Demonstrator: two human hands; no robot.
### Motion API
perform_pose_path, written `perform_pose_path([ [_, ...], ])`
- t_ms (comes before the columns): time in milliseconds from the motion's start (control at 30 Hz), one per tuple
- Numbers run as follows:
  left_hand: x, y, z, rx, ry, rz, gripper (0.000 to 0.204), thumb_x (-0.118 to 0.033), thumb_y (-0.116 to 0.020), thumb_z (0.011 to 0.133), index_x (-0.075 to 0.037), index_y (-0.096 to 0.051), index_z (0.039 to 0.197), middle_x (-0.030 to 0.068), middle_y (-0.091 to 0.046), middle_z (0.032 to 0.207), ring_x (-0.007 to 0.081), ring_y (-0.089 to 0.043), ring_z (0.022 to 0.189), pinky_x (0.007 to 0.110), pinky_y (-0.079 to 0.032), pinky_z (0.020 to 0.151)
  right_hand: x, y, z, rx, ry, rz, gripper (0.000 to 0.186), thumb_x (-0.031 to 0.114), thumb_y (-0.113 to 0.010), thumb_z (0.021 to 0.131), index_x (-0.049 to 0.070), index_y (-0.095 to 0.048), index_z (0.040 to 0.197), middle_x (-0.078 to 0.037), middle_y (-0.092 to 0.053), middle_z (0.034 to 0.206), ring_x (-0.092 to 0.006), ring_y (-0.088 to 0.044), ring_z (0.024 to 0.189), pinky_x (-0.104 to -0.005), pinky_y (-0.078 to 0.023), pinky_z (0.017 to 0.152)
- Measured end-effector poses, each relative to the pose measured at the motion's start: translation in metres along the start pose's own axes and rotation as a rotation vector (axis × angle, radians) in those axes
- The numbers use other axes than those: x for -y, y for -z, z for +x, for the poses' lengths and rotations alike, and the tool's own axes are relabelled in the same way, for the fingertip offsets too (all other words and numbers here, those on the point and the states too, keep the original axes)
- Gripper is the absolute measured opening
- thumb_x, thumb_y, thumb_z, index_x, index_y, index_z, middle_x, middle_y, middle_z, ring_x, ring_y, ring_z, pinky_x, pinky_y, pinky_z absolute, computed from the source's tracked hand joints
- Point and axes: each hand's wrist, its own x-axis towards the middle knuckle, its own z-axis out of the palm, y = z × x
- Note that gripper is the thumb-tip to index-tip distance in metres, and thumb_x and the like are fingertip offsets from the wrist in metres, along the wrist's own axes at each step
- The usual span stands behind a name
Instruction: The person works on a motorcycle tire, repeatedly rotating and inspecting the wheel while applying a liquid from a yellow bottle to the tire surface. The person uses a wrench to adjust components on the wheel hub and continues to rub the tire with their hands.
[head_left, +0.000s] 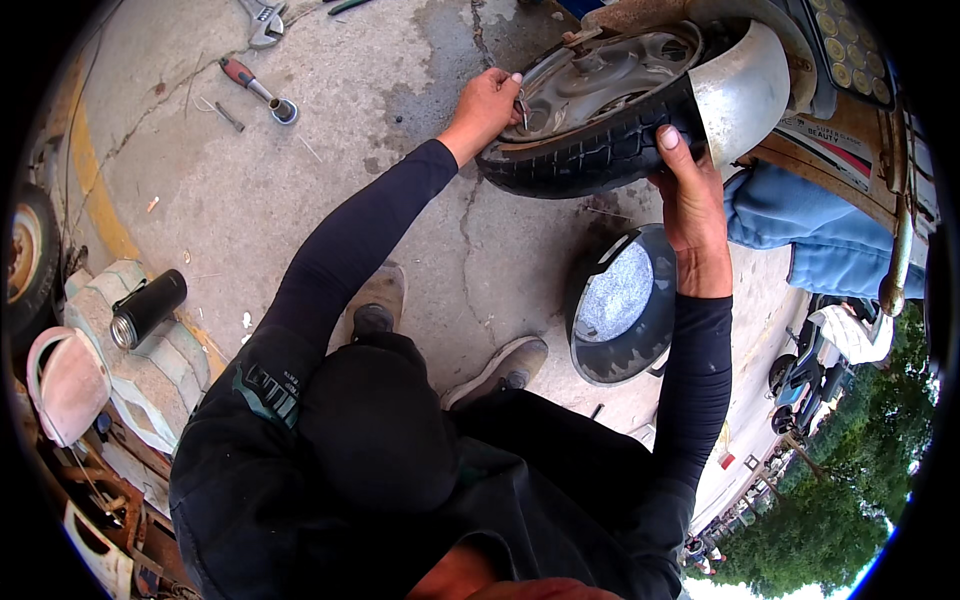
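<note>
A wheel with a black treaded tyre [590, 165] and a grey metal rim [600, 85] lies tilted at the upper right, its far side under a silver mudguard [745, 85]. At the tyre's left edge my left hand [486, 108] is closed in a pinch on a thin metal piece [523, 112], too small to name exactly, which hangs beside the rim. My right hand [690, 195] grips the tyre's near side, its thumb against the tread. The other fingers of that hand are mostly hidden.
A black basin [650, 345] with a bright, rippled surface inside stands below the wheel. A red-handled socket wrench [258, 88] and an adjustable wrench [264, 25] lie on the concrete. At left, a black flask [148, 308] rests on paving blocks [165, 365]. Blue cloth [800, 215] hangs at right.
</note>
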Motion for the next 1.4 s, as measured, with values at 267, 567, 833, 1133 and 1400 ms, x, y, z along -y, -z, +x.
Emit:
perform_pose_path([
  [267, 0.0012, -0.0006, 0.0, 0.001, -0.007, -0.022, 0.031, -0.026, -0.054, 0.102, 0.004, -0.06, 0.098, 0.0064, -0.066, 0.071, 0.0101, -0.06, 0.056, 0.026, -0.05, 0.054, 0.0036, 0.0004, -0.0017, 0.025, -0.015, -0.023, 0.083, 0.045, -0.086, 0.072, 0.002, -0.05, 0.134, -0.01, -0.063, 0.117, -0.0208, -0.06, 0.107, -0.0369, -0.047, 0.09],
  [567, 0.0004, -0.0004, 0.0007, 0.005, 0.001, -0.015, 0.031, -0.026, -0.055, 0.102, 0.005, -0.061, 0.1, 0.006, -0.066, 0.071, 0.01, -0.06, 0.056, 0.026, -0.05, 0.054, 0.0065, -0.0015, -0.0029, 0.023, -0.003, 0.022, 0.072, 0.037, -0.086, 0.074, 0.002, -0.056, 0.129, -0.008, -0.066, 0.111, -0.0188, -0.064, 0.101, -0.0344, -0.051, 0.087],
  [833, 0.0009, -0.0017, 0.0002, 0.015, 0.002, -0.02, 0.032, -0.026, -0.055, 0.101, 0.005, -0.061, 0.101, 0.0063, -0.066, 0.071, 0.01, -0.06, 0.056, 0.026, -0.05, 0.054, 0.0027, 0.0026, -0.0025, 0.074, -0.011, -0.025, 0.082, 0.045, -0.081, 0.079, 0.002, -0.045, 0.139, -0.007, -0.061, 0.12, -0.0181, -0.06, 0.107, -0.0358, -0.047, 0.091],
  [1133, 0.0023, -0.0002, 0.0032, 0.029, -0.015, 0.044, 0.032, -0.028, -0.056, 0.101, 0.003, -0.061, 0.099, 0.0066, -0.067, 0.072, 0.0093, -0.06, 0.056, 0.025, -0.05, 0.054, 0.0029, 0.001, 0.0004, 0.037, -0.02, 0.013, 0.072, 0.044, -0.086, 0.072, 0.003, -0.06, 0.125, -0.007, -0.067, 0.109, -0.0173, -0.062, 0.101, -0.0345, -0.047, 0.086],
  [1400, 0.0006, 0.0038, 0.0035, 0.041, 0.044, 0.028, 0.03, -0.029, -0.056, 0.102, 0.0, -0.059, 0.099, 0.0052, -0.068, 0.076, 0.0062, -0.058, 0.059, 0.021, -0.049, 0.057, -0.002, 0.0043, 0.0032, 0.069, -0.013, -0.081, 0.074, 0.046, -0.079, 0.081, 0.005, -0.05, 0.135, -0.004, -0.063, 0.117, -0.0165, -0.062, 0.104, -0.0345, -0.049, 0.09],
])
